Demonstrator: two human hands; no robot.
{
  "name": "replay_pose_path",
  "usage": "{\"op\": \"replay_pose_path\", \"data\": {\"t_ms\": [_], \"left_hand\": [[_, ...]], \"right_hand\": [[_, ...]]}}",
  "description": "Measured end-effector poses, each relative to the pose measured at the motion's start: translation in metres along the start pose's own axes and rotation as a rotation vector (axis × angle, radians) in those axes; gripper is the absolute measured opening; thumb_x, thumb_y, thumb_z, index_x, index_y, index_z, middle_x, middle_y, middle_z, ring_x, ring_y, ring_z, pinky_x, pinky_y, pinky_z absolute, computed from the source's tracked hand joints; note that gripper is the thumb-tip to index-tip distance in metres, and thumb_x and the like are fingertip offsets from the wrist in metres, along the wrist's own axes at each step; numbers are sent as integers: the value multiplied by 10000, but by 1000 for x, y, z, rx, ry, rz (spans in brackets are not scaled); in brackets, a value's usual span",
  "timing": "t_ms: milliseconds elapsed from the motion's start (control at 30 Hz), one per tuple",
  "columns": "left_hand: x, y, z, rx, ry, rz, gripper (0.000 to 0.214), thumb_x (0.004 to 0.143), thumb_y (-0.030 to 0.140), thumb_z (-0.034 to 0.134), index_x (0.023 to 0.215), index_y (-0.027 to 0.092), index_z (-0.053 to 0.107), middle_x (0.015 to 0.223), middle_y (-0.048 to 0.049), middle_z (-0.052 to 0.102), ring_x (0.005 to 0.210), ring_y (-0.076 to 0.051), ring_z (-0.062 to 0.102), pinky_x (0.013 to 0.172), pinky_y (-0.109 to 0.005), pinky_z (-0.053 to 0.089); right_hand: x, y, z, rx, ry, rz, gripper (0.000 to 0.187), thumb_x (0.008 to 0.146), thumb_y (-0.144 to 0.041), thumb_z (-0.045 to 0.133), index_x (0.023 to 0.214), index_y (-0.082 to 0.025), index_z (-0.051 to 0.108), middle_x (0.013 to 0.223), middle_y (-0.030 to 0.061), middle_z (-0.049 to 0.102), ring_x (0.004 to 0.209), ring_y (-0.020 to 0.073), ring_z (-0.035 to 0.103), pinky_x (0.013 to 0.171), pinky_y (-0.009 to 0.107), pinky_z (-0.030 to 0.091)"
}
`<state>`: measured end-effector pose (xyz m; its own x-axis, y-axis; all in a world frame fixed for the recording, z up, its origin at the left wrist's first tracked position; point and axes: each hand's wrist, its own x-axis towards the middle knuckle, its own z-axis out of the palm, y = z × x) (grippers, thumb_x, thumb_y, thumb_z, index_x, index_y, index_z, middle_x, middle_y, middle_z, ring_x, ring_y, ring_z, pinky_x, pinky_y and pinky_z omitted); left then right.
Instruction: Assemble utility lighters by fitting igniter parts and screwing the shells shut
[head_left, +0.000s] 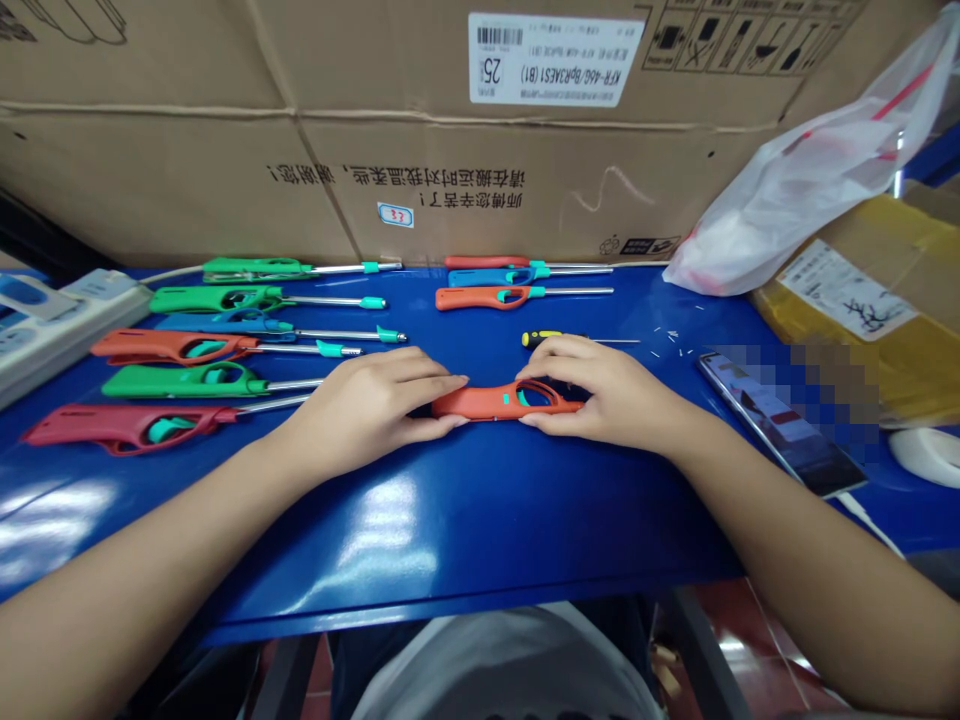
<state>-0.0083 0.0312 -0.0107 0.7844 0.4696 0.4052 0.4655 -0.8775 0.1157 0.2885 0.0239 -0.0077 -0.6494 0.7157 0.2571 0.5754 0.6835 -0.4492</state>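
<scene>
On blue table [465,520]: orange lighter [504,400] flat between hands; left hand [371,405], right hand [600,392] grips closed on its ends.

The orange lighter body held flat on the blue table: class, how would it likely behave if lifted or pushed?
The orange lighter body looks like moulded plastic, so probably stiff and light. Its flat sides suggest sliding, not rolling, on the glossy blue table. Left hand and right hand grip its ends.

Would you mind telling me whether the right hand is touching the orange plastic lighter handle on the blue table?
Touching: the head view shows the right hand gripping the orange plastic lighter handle at its looped end.
</scene>
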Motion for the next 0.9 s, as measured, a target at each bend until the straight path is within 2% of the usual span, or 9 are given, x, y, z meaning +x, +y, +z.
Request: {"op": "replay_pose_path", "data": {"t_ms": [100,400,900], "left_hand": [[1,1,-1,-18,-16,-2,286,985,374,635,1120,144,735,1020,-90,770,903,-213,720,819,-327,580],[1,1,1,-41,-68,-24,293,975,363,650,1130,128,734,1030,-94,760,913,-220,709,828,-331,565],[1,2,2,-64,-87,-57,298,988,386,627,1137,152,735,1059,-95,763,934,-216,703,842,-340,563]], "right_hand": [[-1,0,1,3,-13,19,263,884,-360,725,1115,-235,712,1203,84,696,1240,278,611,1025,404,507],[0,0,3,17,-61,38,278,902,-343,700,1147,-212,705,1159,81,690,1078,232,653,949,367,527],[-1,2,3,7,-60,18,282,910,-359,696,1149,-209,710,1135,89,684,1058,239,651,943,385,528]]}}
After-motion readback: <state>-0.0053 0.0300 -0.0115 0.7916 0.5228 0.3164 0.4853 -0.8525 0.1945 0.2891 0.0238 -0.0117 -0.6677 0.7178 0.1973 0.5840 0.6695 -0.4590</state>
